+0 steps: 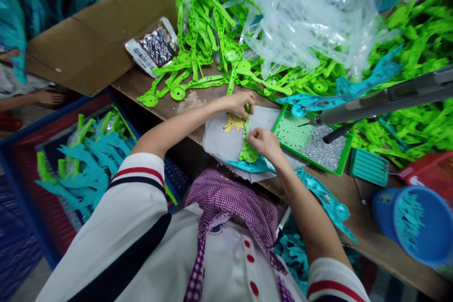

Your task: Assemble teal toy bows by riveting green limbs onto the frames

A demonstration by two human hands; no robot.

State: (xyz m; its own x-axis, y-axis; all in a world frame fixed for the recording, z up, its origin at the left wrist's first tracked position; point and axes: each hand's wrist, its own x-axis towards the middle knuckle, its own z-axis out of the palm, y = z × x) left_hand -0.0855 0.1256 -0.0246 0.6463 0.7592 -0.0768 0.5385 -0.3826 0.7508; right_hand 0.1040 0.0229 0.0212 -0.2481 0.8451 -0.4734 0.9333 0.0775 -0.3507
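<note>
On a grey cloth (220,139) with a yellow cartoon print lies a green plastic part (248,153), long and narrow with a rounded end towards me. My left hand (240,104) pinches its far end. My right hand (265,142) is closed at its near end, fingertips together; anything tiny between them is hidden. A teal plastic part (252,166) lies at the cloth's near edge, just under the green one. Right of the cloth stands a green tray (342,163) with many small silver pieces, and a screwdriver-like tool (339,112) hangs over it.
Green parts (198,33) and clear plastic pieces (314,19) are heaped at the back. Further right are a teal dish (370,167) and a blue bucket (385,212) of small teal pieces. At left are a cardboard box (102,42) and a crate (24,188) of teal parts.
</note>
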